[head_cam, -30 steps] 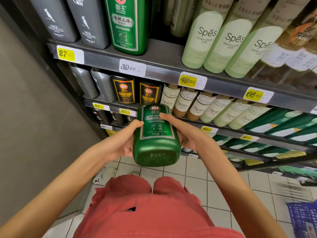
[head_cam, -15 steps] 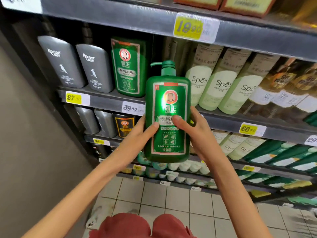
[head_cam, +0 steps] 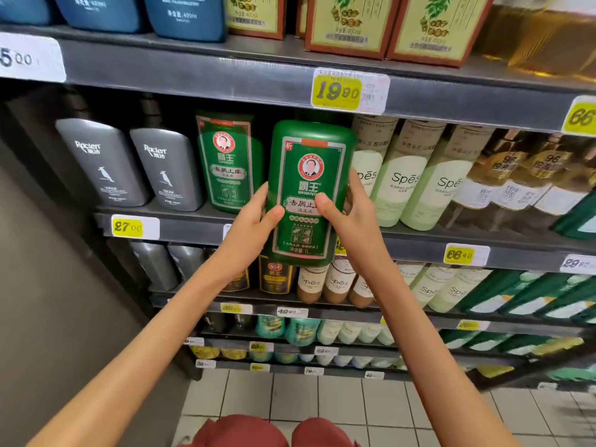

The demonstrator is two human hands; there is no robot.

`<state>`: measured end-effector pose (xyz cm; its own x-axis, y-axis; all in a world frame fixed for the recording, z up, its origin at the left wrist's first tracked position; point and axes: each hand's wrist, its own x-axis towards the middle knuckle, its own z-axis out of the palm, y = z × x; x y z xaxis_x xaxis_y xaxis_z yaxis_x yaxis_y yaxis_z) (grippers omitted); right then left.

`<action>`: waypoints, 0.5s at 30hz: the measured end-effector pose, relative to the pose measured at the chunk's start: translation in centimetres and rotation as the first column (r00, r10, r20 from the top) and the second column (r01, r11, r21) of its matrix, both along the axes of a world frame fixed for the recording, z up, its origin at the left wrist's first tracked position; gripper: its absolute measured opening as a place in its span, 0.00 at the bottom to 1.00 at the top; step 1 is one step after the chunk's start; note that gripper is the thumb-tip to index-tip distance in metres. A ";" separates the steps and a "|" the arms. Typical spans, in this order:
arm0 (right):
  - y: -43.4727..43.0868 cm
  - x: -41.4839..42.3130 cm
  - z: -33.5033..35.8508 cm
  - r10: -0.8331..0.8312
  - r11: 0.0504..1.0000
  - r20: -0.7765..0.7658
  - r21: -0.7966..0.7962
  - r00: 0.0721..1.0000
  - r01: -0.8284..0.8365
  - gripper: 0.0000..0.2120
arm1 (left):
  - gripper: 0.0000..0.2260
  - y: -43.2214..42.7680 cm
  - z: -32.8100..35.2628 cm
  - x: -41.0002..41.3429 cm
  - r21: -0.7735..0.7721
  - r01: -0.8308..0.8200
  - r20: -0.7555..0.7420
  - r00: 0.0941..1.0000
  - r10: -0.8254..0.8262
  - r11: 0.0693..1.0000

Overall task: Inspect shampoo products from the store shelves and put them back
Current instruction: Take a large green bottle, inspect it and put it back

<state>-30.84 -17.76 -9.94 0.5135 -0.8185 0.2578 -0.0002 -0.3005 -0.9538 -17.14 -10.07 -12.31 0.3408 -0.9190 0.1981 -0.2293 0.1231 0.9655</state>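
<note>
A large green shampoo bottle (head_cam: 306,175) with a round portrait label is held upright in front of the middle shelf (head_cam: 180,224), its top hidden behind the shelf edge above. My left hand (head_cam: 254,221) grips its left side, thumb on the front label. My right hand (head_cam: 350,214) grips the right side, thumb across the label and fingers behind the bottle. A matching green bottle (head_cam: 227,162) stands on the shelf just to the left of it.
Two grey Raclen bottles (head_cam: 135,169) stand at the shelf's left, pale green Spes bottles (head_cam: 403,179) at the right. The upper shelf edge (head_cam: 225,75) with a 19.90 price tag (head_cam: 338,91) runs close above the held bottle. Lower shelves hold more bottles; tiled floor below.
Both hands have lifted the green bottle from a flat, bottom-toward-me pose at waist height to upright and up to the middle shelf; its pump top has slipped behind the upper shelf edge.
</note>
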 end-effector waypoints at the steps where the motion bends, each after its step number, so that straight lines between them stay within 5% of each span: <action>1: -0.2 0.2 0.1 -0.003 1.000 -0.016 -0.022 1.000 0.003 0.26 | 0.19 -0.3 -0.1 0.1 -0.005 -0.013 -0.005 1.000 0.013 1.000; 15: -1.5 2.7 -0.3 -0.168 0.966 -0.071 -0.212 0.983 0.150 0.27 | 0.21 -2.8 -0.4 1.0 -0.085 -0.172 -0.024 0.985 0.171 0.981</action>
